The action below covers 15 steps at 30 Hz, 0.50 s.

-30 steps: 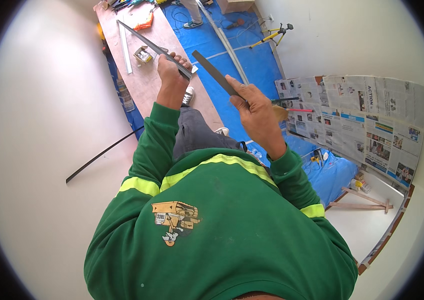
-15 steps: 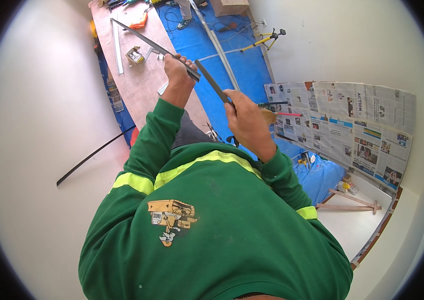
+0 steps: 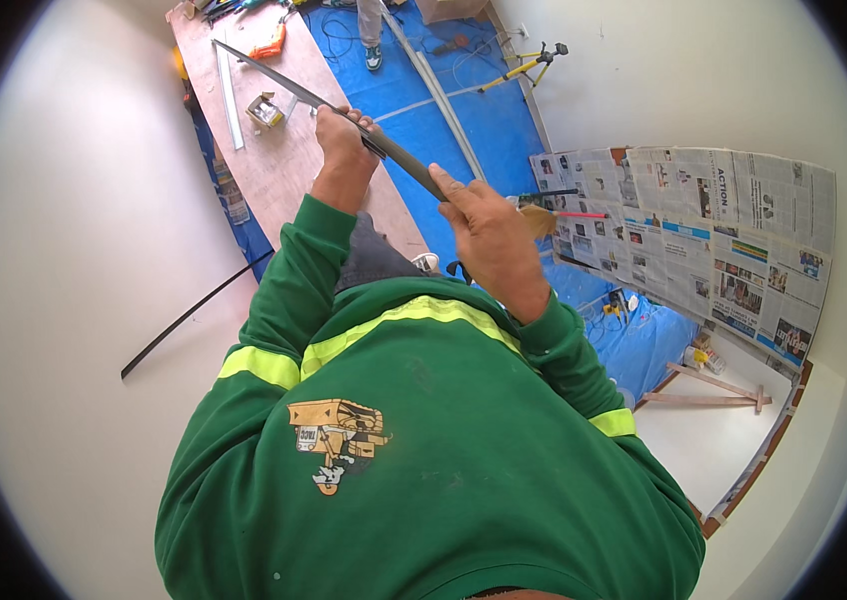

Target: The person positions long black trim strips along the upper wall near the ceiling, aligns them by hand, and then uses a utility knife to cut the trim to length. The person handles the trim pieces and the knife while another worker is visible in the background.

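Flat grey bar (image 3: 410, 166) had shifted over the near end of the metal strip (image 3: 284, 80), contact unclear; right hand (image 3: 500, 240) pinched bar in fingers; left hand (image 3: 344, 145) wrapped strip; strip reached over pink board (image 3: 274, 180); job looked underway, not finished.

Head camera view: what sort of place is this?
Probably a room under renovation: blue sheeting is spread underfoot, newspaper sheets cover a broad surface on the right, and there is a yellow tripod.

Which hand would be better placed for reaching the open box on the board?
Likely the left hand: it appears nearer the open box than the right hand. They hold a thin strip and a flat bar, respectively.
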Each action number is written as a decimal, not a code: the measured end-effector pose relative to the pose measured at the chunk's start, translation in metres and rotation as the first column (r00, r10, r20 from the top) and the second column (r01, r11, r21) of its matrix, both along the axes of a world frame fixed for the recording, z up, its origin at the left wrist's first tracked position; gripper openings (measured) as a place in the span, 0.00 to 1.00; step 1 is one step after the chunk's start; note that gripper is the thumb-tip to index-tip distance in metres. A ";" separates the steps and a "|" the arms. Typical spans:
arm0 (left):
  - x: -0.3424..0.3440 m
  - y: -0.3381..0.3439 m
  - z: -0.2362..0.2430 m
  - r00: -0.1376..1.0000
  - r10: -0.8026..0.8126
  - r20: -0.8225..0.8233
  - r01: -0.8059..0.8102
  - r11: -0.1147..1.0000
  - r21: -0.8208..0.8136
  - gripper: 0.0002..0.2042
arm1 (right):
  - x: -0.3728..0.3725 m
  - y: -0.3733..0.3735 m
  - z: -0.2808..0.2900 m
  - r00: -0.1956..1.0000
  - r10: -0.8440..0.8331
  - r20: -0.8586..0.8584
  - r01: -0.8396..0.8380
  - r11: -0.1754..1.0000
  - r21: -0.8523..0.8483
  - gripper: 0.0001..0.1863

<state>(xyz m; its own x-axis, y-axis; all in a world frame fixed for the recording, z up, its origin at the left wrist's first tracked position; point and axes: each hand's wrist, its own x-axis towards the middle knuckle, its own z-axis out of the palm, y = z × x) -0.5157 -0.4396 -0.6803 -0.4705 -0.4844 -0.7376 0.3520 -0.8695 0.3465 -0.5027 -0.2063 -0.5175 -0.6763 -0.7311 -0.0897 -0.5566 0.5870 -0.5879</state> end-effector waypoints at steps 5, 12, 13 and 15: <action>0.000 -0.003 0.000 1.000 -0.002 0.013 0.002 1.000 0.004 0.18 | 0.004 -0.005 -0.004 0.997 0.002 -0.081 0.002 0.998 0.058 0.26; -0.008 -0.019 -0.003 0.999 0.027 0.034 -0.024 0.997 -0.070 0.12 | 0.002 -0.022 0.006 0.982 0.053 -0.183 -0.027 0.990 0.141 0.30; -0.010 -0.021 -0.003 0.999 0.033 0.037 -0.030 0.995 -0.093 0.12 | 0.001 -0.027 0.006 0.983 0.046 -0.177 -0.019 0.989 0.149 0.30; -0.013 -0.023 -0.005 0.996 0.006 0.084 0.005 0.991 -0.133 0.12 | -0.006 -0.044 0.004 0.984 0.071 -0.160 -0.045 0.986 0.162 0.30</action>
